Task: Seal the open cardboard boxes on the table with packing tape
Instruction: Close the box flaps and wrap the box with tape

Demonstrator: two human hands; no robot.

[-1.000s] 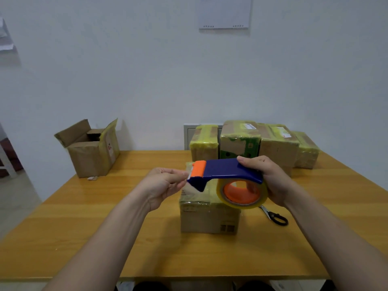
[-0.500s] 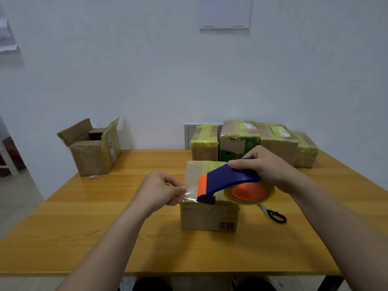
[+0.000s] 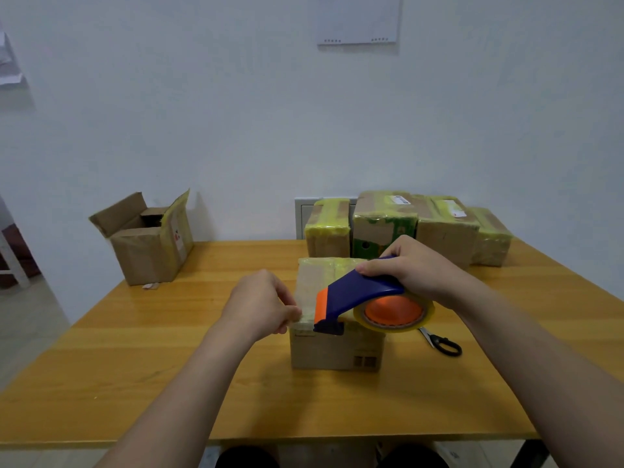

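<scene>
Box point(image 3: 334, 349), glossy with tape, sits under the fingers; dispenser point(image 3: 341, 304) has dropped onto its near edge. Left hand point(image 3: 260, 305) pinches the clear tape end point(image 3: 305, 315); right hand point(image 3: 417, 268) wraps the blue handle point(image 3: 378, 288)

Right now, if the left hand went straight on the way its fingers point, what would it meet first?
Probably the front of the tape dispenser, held by the right hand over the box; the left hand pinches the tape end just beside it. Depth is unclear.

Scissors point(image 3: 446, 346) blades tucked behind the tape roll point(image 3: 388, 327), dispenser point(image 3: 364, 292) covering the box point(image 3: 334, 352) top's right side, wall sheet point(image 3: 359, 21) cropped at the top edge, far labels point(image 3: 400, 199) unreadable.
</scene>
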